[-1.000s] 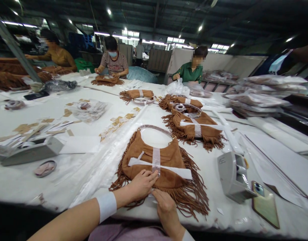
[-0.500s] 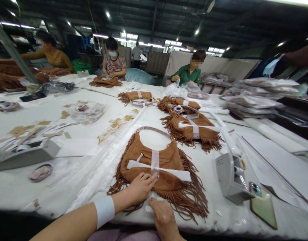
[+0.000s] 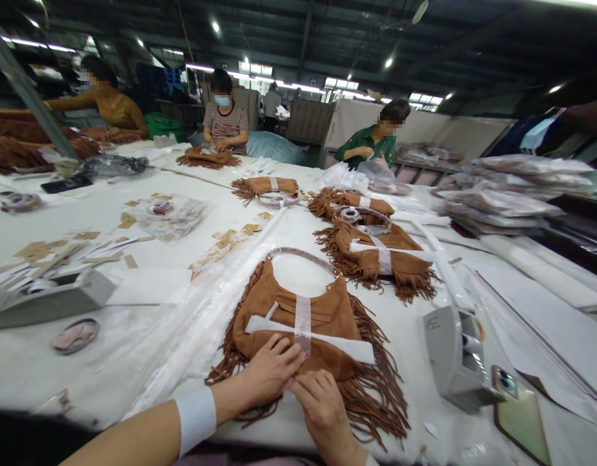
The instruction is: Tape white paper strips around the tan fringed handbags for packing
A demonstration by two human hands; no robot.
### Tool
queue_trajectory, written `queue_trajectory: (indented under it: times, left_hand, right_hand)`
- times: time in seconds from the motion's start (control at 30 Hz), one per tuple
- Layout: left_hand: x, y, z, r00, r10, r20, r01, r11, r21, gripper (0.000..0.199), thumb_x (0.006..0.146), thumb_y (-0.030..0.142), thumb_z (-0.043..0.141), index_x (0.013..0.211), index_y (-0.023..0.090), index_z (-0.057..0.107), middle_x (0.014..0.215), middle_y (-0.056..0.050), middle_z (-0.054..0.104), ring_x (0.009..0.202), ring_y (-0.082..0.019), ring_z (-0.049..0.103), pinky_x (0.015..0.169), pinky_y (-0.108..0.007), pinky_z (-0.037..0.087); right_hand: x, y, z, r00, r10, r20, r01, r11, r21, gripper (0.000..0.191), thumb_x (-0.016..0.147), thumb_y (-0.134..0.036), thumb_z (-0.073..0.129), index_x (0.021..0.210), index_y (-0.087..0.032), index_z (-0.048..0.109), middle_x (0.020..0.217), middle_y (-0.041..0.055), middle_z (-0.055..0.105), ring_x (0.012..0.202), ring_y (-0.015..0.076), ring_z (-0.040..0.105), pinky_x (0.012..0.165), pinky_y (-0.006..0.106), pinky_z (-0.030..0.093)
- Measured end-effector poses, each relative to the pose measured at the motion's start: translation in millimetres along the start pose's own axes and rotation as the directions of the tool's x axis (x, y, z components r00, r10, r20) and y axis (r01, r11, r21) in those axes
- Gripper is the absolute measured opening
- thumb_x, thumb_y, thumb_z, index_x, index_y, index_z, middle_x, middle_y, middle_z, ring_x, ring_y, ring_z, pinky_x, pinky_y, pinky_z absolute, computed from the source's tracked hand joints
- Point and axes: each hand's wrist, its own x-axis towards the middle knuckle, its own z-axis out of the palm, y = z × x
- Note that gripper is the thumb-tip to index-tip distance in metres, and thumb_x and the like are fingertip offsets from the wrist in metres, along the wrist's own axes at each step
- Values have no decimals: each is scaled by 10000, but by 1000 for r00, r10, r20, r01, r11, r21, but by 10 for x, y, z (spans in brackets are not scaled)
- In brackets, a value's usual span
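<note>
A brown suede bag [image 3: 274, 291] with long fringes lies on the white table in front of me, its handle pointing away. A translucent strip [image 3: 302, 317] runs down its middle, over a white paper band [image 3: 359, 349]. My left hand [image 3: 274, 370] rests with fingers apart on the bag's lower part, fingertips by the strip's end. Close beside it, my right hand [image 3: 322, 404] is closed at the bag's lower edge, pinching the clear end of the strip. A white wrap circles my left wrist.
More fringed bags [image 3: 388, 249] lie behind to the right. A grey tape dispenser [image 3: 456, 353] and a phone [image 3: 522, 414] are at the right; another dispenser [image 3: 60, 298] and tags [image 3: 225, 239] are at the left. Several people sit across the table [image 3: 182, 194].
My right hand has moved up and right to the bag's lower edge, its fingers now curled in. My left hand has shifted little. The view has turned slightly.
</note>
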Motion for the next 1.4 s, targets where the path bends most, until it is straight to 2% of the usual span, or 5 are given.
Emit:
queue_trajectory:
  times: [0.2, 0.33, 0.7, 1.03, 1.4]
  left_hand:
    - [-70, -27, 46, 999, 33, -38, -36, 995, -96, 306, 902, 288, 463, 1174, 182, 555, 1314, -85, 512, 1168, -263, 429, 1117, -493, 182]
    - [-82, 45, 81, 984, -102, -147, 62, 965, -254, 430, 788, 189, 539, 1214, 163, 482, 1174, -78, 578, 1109, -218, 478, 1133, -450, 193]
    - [194, 203, 303, 789, -502, -354, 393, 856, -337, 472, 917, 209, 463, 1367, 146, 336, 932, -71, 638, 862, -224, 583, 820, -402, 395]
    - [281, 201, 264, 768, -548, -333, 430, 825, -366, 497, 913, 191, 515, 1376, 140, 342, 811, -21, 663, 821, -226, 586, 803, -400, 370]
    - [318, 223, 279, 746, -552, -373, 468, 833, -297, 380, 910, 175, 505, 1285, 148, 450, 801, -27, 643, 806, -218, 586, 803, -400, 378]
  right_hand:
    - [78, 273, 28, 985, 167, 28, -170, 977, 128, 292, 958, -118, 346, 975, -199, 626, 810, 37, 679, 720, 174, 609, 662, 296, 476]
    - [131, 429, 46, 971, 225, 80, -235, 957, 168, 258, 960, -142, 367, 985, -196, 618, 851, 45, 686, 748, 181, 626, 696, 299, 498]
    - [273, 731, 80, 879, 360, 313, -430, 881, 195, 198, 916, -137, 472, 903, -197, 660, 872, 43, 687, 822, 201, 622, 766, 314, 488]
    - [420, 764, 65, 780, 443, 442, -477, 878, -37, 115, 907, -187, 552, 856, -183, 655, 826, 43, 668, 790, 198, 606, 742, 290, 433]
    - [547, 863, 63, 762, 468, 448, -496, 866, -61, 149, 874, -220, 573, 740, -184, 628, 749, 31, 654, 696, 167, 585, 639, 257, 366]
